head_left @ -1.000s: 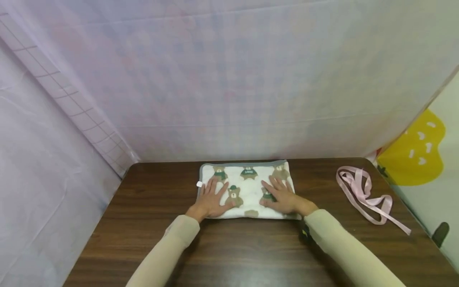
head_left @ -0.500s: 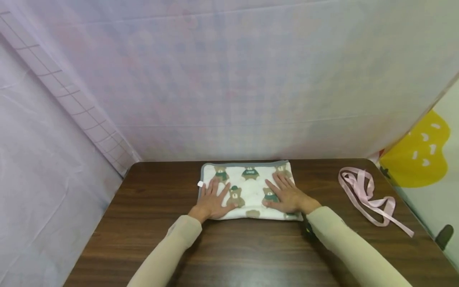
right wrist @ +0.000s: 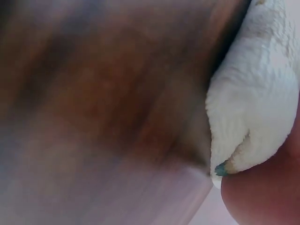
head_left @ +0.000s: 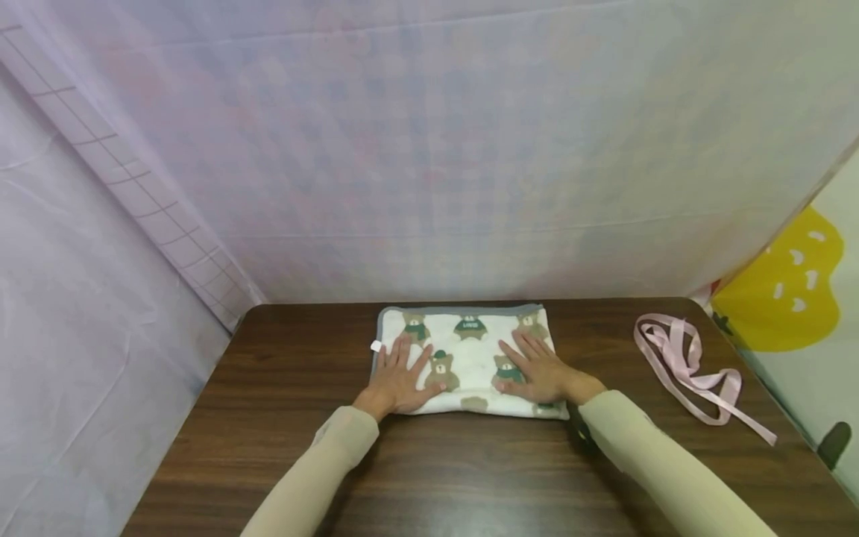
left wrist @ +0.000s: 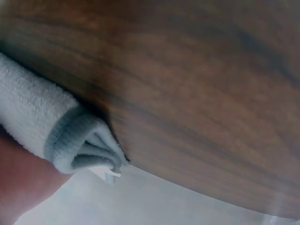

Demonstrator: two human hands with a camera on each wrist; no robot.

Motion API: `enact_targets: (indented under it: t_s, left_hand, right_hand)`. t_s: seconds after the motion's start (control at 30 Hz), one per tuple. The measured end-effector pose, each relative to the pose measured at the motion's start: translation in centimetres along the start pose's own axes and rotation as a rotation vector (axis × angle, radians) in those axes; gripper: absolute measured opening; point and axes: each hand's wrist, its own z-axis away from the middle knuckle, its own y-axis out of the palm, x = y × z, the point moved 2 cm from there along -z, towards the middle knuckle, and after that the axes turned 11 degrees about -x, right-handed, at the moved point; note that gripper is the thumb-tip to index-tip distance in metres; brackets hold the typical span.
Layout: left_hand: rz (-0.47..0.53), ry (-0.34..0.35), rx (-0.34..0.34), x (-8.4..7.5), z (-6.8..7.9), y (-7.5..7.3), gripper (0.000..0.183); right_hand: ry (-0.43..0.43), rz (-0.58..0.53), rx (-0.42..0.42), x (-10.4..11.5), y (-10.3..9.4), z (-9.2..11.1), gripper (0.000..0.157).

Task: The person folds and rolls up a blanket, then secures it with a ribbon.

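A folded white towel (head_left: 471, 359) with a brown bear print and grey trim lies near the table's far edge. My left hand (head_left: 396, 382) rests palm down on its left part, fingers spread. On the right part lies my right hand (head_left: 542, 373), its fingers spread too. A small white tag (head_left: 376, 346) sticks out at the towel's left side. The left wrist view shows the stacked folds of the towel's grey-trimmed edge (left wrist: 79, 140) beside the hand. In the right wrist view, a thick white fold (right wrist: 253, 103) bulges next to the hand.
A loosely looped pink ribbon (head_left: 684, 365) lies at the right of the dark brown wooden table (head_left: 282, 418). Pale curtain-like sheets (head_left: 429, 149) stand behind and to the left. A yellow printed shape (head_left: 781, 287) shows beyond the right edge.
The towel has slid slightly toward the front of the table, with both hands still flat on it. The head view has shifted a little. The ribbon stays where it was on the table.
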Motion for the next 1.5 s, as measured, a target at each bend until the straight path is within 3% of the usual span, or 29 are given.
enact_targets:
  t_s: [0.73, 1.1, 1.5]
  left_hand:
    - [0.02, 0.072, -0.026, -1.6, 3.2, -0.2, 0.084]
    - [0.013, 0.1, -0.021, -2.3, 4.7, 0.0, 0.084]
    - [0.054, 0.153, 0.043, -1.9, 4.4, -1.0, 0.084]
  right_hand:
    - [-0.02, -0.015, -0.048, 2.0, 0.0, 4.4, 0.082]
    - [-0.001, 0.029, -0.016, 3.6, -0.3, 6.7, 0.082]
    - [0.067, 0.027, -0.023, 4.9, -0.2, 8.2, 0.083]
